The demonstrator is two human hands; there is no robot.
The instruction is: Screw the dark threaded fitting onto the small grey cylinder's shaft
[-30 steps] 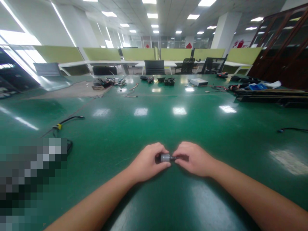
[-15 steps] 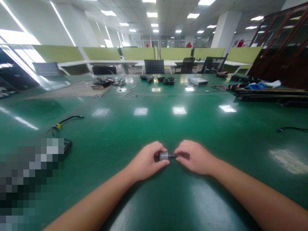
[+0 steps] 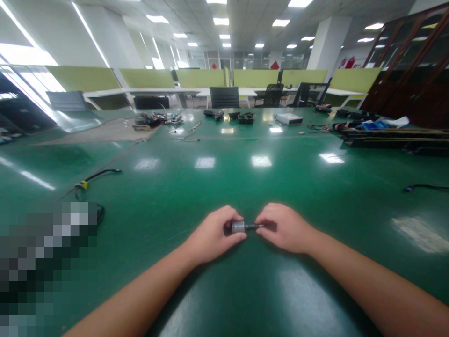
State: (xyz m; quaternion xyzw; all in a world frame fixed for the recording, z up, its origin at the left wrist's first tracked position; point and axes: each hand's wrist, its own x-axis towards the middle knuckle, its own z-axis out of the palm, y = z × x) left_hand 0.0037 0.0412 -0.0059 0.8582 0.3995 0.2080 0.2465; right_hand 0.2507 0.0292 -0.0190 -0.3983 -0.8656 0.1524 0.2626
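Observation:
A small grey cylinder (image 3: 239, 227) with a thin dark rod (image 3: 251, 227) coming out of its right end lies level between my hands, low in the middle of the head view. My left hand (image 3: 217, 232) is curled around the cylinder, thumb below and fingers above, hiding its left end. The fingertips of my right hand (image 3: 282, 228) pinch the rod's right end. Exactly what kind of part this is, I cannot make out. Both hands are just over the green tabletop (image 3: 224, 187).
To the left lies a black cable with a yellow tag (image 3: 83, 185), above a pixelated area. Another dark cable (image 3: 426, 188) is at the right. Electronic parts (image 3: 157, 120), a power tool (image 3: 214, 114), a flat white box (image 3: 288, 119) and long black bars (image 3: 389, 139) lie farther back.
My right fingertips have shifted very slightly to the right along the rod. My left hand keeps its hold on the grey cylinder, and everything else looks the same.

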